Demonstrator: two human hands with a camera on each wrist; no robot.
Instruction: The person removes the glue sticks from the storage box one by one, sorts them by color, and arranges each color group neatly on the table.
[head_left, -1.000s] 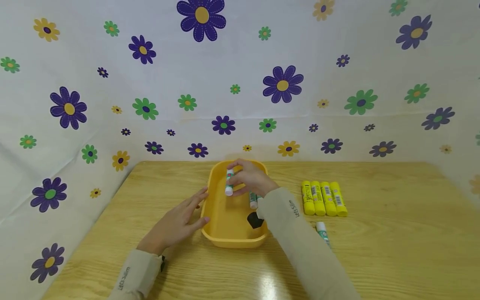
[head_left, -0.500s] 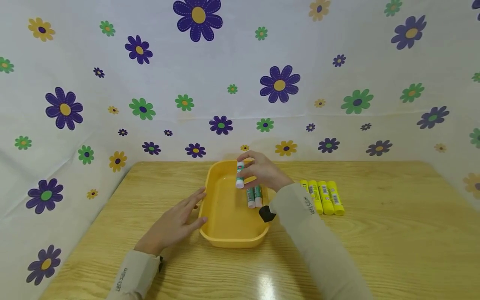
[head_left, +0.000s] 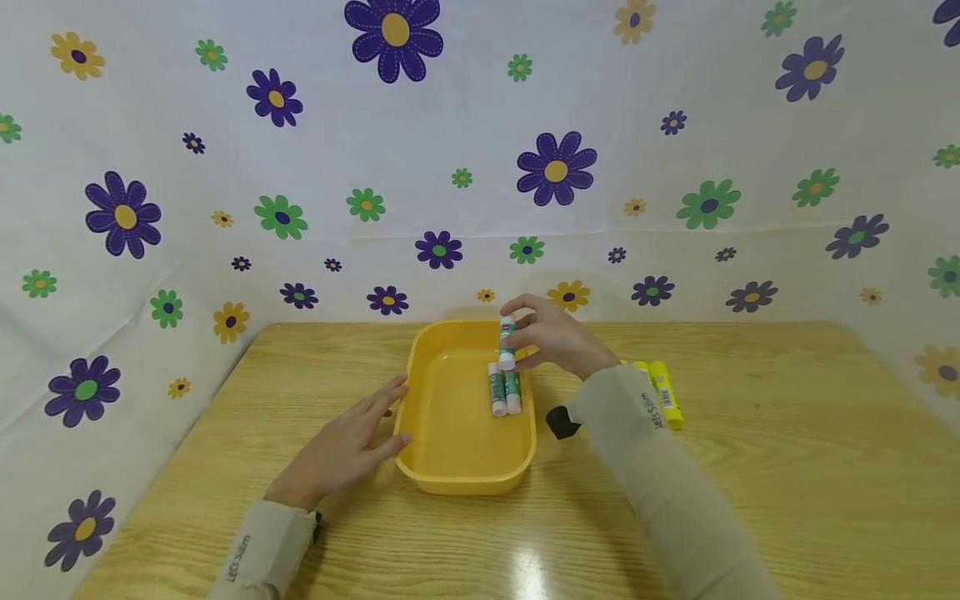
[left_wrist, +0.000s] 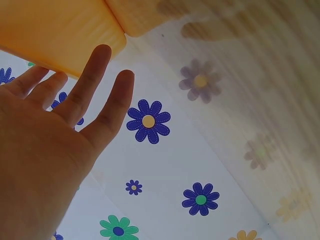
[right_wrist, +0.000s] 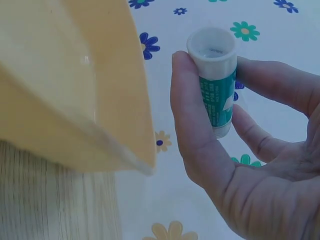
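Note:
My right hand (head_left: 561, 342) pinches a white and green glue stick (head_left: 507, 360) between thumb and fingers, over the far right side of a yellow plastic tray (head_left: 446, 446). In the right wrist view this glue stick (right_wrist: 217, 97) stands nearly upright, its hollow white end toward the camera. Two similar glue sticks (head_left: 498, 392) lie side by side in the tray along its right wall. My left hand (head_left: 333, 458) is at the tray's left wall with its fingers spread and relaxed. The left wrist view shows those fingers (left_wrist: 117, 105) extended by the tray's outer side (left_wrist: 65, 35).
Yellow glue sticks (head_left: 666, 396) lie on the wooden table (head_left: 787, 467) to the right, partly hidden by my right sleeve (head_left: 660, 475). A black piece (head_left: 562, 422) sits at that cuff. Behind the table hangs a white cloth with flowers (head_left: 465, 125).
My right hand has moved right and away from me with the glue stick, from the tray's middle toward its right wall. The two sticks inside now show fully. My left hand stays by the tray.

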